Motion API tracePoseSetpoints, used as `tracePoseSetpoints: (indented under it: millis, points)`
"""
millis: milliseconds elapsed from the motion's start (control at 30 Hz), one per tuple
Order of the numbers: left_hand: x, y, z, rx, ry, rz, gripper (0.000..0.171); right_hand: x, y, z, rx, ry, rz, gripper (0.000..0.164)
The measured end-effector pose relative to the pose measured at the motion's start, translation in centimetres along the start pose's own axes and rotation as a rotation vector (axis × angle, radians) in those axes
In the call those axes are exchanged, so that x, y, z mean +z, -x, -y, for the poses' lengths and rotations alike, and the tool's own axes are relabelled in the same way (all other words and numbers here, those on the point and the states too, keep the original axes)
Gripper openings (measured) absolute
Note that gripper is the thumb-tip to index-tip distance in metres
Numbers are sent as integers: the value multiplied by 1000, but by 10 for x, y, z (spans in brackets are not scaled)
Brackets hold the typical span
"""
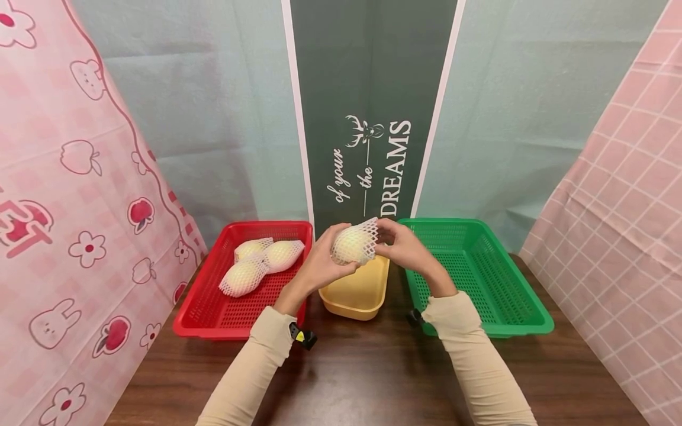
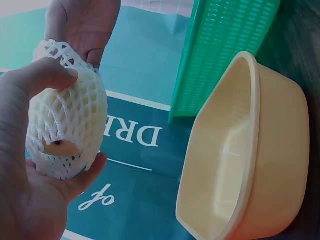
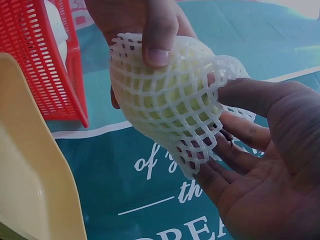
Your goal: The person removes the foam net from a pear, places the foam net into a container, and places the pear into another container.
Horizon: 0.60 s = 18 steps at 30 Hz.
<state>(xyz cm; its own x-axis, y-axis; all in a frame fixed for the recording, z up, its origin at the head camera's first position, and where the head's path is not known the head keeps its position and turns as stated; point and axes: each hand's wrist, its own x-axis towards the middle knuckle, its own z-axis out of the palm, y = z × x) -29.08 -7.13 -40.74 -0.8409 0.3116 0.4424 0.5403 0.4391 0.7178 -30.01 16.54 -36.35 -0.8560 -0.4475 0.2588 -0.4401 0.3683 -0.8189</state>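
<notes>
A pale yellow, pear-like fruit [image 1: 354,245] in a white foam net is held up above the yellow tub [image 1: 356,290]. My left hand [image 1: 322,260] grips it through the net, with the thumb [image 2: 50,77] across one side. A dark spot shows at the fruit's near end in the left wrist view. At the opposite end my right hand [image 1: 407,245] pinches the loose edge of the foam net [image 3: 200,145] between thumb and fingers. A dark stem peeks out there in the right wrist view. In the red basket [image 1: 194,307] lie 3 similar netted fruits [image 1: 244,278].
A green basket [image 1: 524,296] stands on the right, with nothing seen in it. The tub sits between the two baskets on the brown wooden table [image 1: 351,378]. Printed cloths hang behind and at both sides.
</notes>
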Motion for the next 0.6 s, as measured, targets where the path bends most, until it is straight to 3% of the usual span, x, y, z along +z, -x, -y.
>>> tracePoseSetpoints:
  millis: [233, 600]
  points:
    - [4, 1, 0, -32, 19, -16, 89, 0, 0, 0, -2, 5, 66, 56]
    - [7, 1, -1, -44, 46, -38, 89, -2, -1, -2, 13, 42, 94, 70]
